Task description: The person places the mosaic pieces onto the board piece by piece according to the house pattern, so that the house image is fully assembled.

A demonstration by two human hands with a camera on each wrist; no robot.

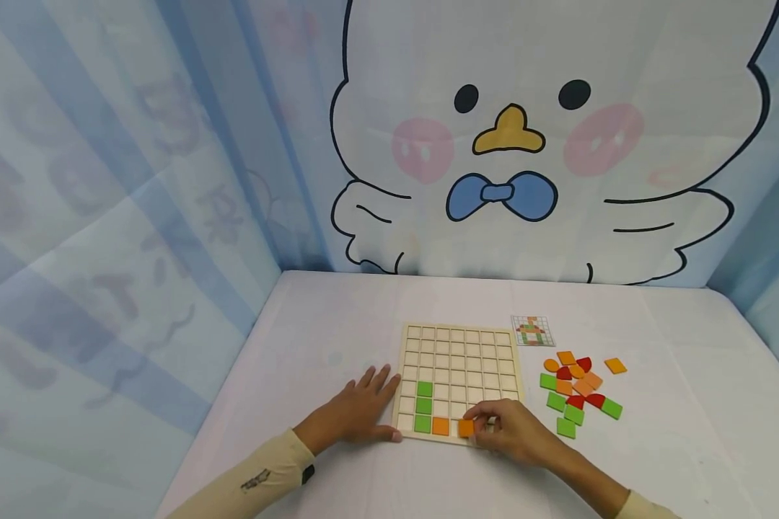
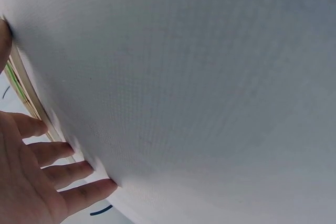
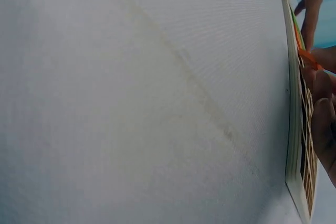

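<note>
A wooden grid board (image 1: pixel 457 328) lies on the white table. Three green square tiles (image 1: pixel 423 406) fill a column near its left side, and an orange square tile (image 1: pixel 440 426) sits in the bottom row beside them. My right hand (image 1: pixel 509 431) pinches another orange square tile (image 1: pixel 466 428) over the bottom row; in the right wrist view this orange tile (image 3: pixel 308 57) appears tilted between thumb and fingers. My left hand (image 1: pixel 363 405) rests with spread fingers against the board's left edge. The left wrist view shows those fingers (image 2: pixel 79 195) straight along the board's side.
Right of the board lies a loose pile of green, orange and red pieces (image 1: pixel 574 389), with one orange diamond (image 1: pixel 615 365) apart from it. A small pattern card (image 1: pixel 533 331) lies by the board's upper right corner. Printed curtains (image 1: pixel 169 180) stand behind and beside the table.
</note>
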